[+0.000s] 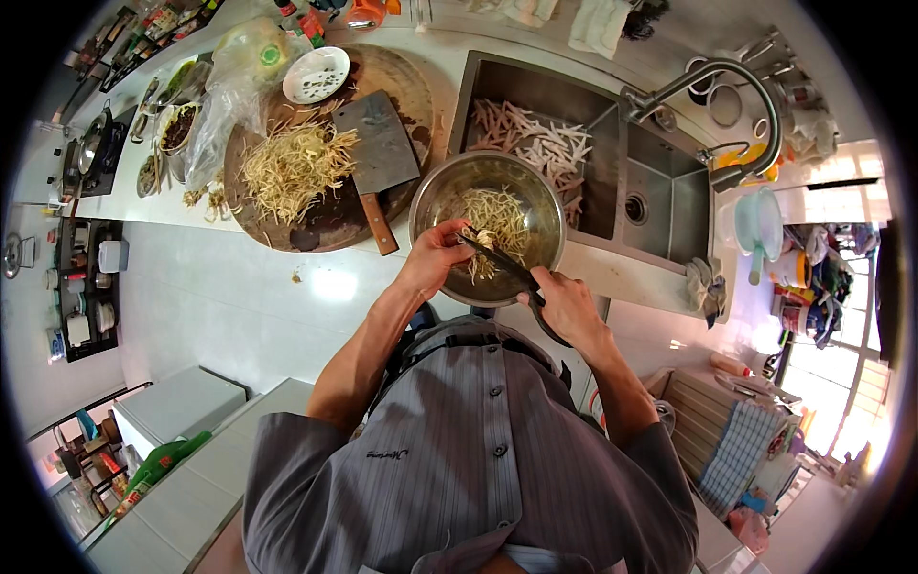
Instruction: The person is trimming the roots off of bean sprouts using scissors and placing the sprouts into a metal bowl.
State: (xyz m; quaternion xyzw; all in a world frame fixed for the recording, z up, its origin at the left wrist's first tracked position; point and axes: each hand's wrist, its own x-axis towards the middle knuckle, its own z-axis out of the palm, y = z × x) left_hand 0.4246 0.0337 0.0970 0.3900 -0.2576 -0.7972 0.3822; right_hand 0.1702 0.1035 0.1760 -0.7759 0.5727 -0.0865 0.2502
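Over a round stainless steel bowl (pixel 430 197), my left hand (pixel 434 258) pinches something pale and small that is partly hidden by its fingers. My right hand (pixel 563 301) grips dark-handled scissors (pixel 505 264), whose blades reach to the left fingertips. Thin pale-yellow shreds (pixel 495 215) lie in the bowl. To the left, a larger heap of similar shreds (pixel 297 172) rests on a round wooden chopping board (pixel 409 93). A cleaver (pixel 376 143) with a wooden handle lies flat beside that heap, its handle pointing towards me.
Behind the bowl, a double steel sink (pixel 609 229) holds several pale chicken feet (pixel 552 147) under a curved faucet (pixel 767 107). A white dish (pixel 315 75) and a plastic bag (pixel 237 93) sit at the board's back. A cloth (pixel 706 287) hangs at the counter's edge.
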